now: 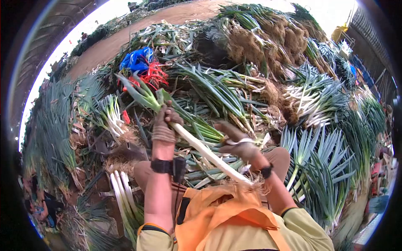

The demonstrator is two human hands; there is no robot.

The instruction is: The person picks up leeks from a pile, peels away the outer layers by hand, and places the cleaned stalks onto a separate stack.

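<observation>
My left hand (163, 123), in a dirty glove, is wrapped round a long green onion (207, 155) just below its leaves. The white stalk slants down to the right, and its root end (247, 184) lies against my orange apron (226, 209). To the right of the stalk is my gloved right hand (240, 144), smeared by motion. A pale strip crosses that hand, and I cannot make out whether it is held. Loose green leaves (197, 167) lie under the stalk, between my knees.
Red ties (154, 76) and a blue plastic bag (137, 59) lie ahead on the left. Rooted onions (247, 46) are heaped at the back. Peeled white onions (314, 102) lie at right, and others (123, 194) beside my left knee. Another person (42, 205) is at far left.
</observation>
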